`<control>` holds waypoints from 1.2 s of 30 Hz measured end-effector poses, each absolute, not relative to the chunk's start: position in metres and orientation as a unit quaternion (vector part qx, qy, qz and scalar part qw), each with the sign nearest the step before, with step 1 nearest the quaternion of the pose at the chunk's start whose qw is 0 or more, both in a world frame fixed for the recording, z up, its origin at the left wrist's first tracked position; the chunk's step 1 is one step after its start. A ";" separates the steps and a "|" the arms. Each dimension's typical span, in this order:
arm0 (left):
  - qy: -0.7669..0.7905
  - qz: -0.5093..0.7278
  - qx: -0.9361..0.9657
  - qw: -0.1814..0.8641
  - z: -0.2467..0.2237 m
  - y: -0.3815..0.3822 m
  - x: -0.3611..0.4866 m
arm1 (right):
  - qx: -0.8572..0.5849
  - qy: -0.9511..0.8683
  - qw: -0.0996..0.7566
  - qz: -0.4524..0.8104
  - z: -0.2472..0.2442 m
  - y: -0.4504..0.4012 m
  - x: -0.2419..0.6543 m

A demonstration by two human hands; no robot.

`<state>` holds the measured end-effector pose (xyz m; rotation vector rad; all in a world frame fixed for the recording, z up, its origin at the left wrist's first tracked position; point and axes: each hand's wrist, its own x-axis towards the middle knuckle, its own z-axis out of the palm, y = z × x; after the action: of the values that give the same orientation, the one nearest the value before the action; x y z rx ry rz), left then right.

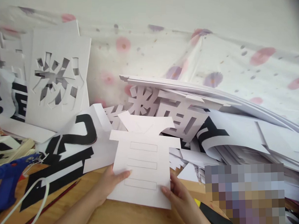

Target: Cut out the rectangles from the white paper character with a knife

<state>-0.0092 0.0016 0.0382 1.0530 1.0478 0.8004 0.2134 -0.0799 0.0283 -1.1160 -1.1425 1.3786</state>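
A white foam board cutout (pixel 144 176), shaped like a written character, is held up in front of me. Several thin rectangles are pencilled across its face. My left hand (pixel 115 178) grips its left edge, with the thumb on the front and the other fingers hidden behind. On the lower right edge, my right hand (pixel 176 189) pinches it with the thumb in front. Beyond its top stand thick white character cutouts (pixel 141 100). Near my right wrist lies a black tool with a yellow part (pixel 209 212), partly covered by my forearm.
A blue glue gun (pixel 9 180) with a white cord (pixel 46 197) lies at left, near a dark pencil (pixel 56 198). Black-printed paper (pixel 67 160) covers the wooden table (pixel 133 217) there. Pierced boards (pixel 56 40) lean on the wall; stacked sheets (pixel 212 93) fill the right.
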 end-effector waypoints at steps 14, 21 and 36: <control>0.513 0.427 0.502 0.550 0.024 0.003 -0.001 | -0.461 -0.399 0.544 0.577 0.026 -0.086 0.205; 0.516 0.423 0.538 0.515 0.024 0.002 -0.002 | -0.448 -0.406 0.543 0.583 0.016 -0.085 0.203; 0.519 0.465 0.512 0.501 0.026 -0.001 -0.002 | -0.648 -0.548 0.429 0.311 0.022 -0.104 0.264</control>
<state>-0.0022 -0.0005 0.0261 1.2387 1.2554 1.1244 0.2641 -0.1039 0.0218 -1.6163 -1.3668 0.7750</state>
